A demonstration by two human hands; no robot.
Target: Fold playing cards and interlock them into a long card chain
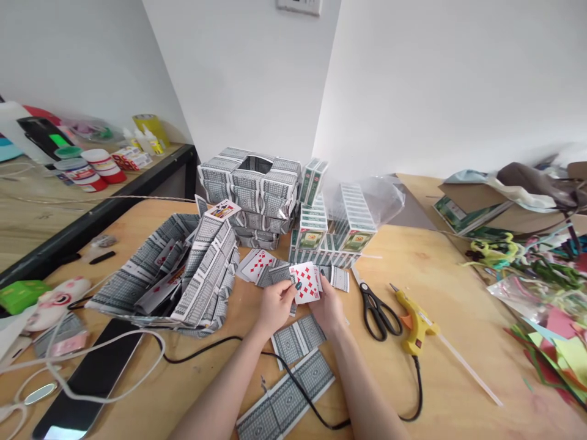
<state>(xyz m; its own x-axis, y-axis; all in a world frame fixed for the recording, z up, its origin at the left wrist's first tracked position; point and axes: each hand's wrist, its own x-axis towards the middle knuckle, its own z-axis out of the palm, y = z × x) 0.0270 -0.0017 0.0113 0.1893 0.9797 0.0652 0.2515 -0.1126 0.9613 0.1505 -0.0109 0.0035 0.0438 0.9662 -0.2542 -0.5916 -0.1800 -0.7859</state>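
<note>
Both my hands hold playing cards [308, 282] showing red diamonds, face up, above the middle of the table. My left hand [277, 305] pinches their left edge between thumb and fingers. At the right edge, my right hand [331, 304] is closed on them. Loose playing cards [257, 265] lie just behind my hands, some face up and some face down. Under my forearms are joined strips of face-down cards [293, 391], crossed by a black cord. To the left stands an open box made of folded cards [202, 275], with loose cards inside.
Black-handled scissors [380, 310] and a yellow glue gun [416, 324] with a glue stick lie right of my hands. Behind stand a card-built box [257, 189] and stacked card packs [353, 220]. A phone [92, 379] and white cable lie left; paper scraps [559, 348] lie right.
</note>
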